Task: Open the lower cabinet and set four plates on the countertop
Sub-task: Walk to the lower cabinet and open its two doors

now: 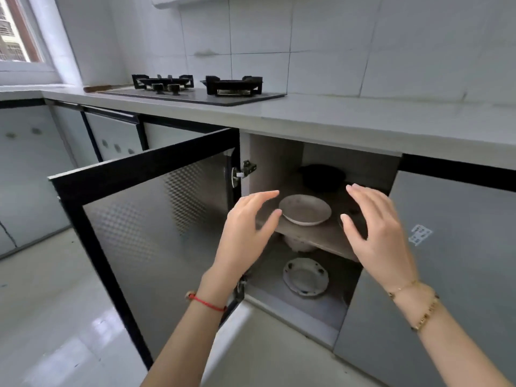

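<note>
The lower cabinet stands open, its black-framed door swung out to the left. On the middle shelf sits a white plate. A patterned plate lies on the cabinet floor, and a whitish dish is half hidden under the shelf. A black pot stands at the back of the shelf. My left hand hovers open just left of the white plate. My right hand hovers open to its right, covering a dark object. Neither hand touches the plate.
The grey countertop runs above the cabinet, with a black gas hob at its left part. A closed grey door with a sticker is on the right. Glossy floor tiles lie lower left, a window far left.
</note>
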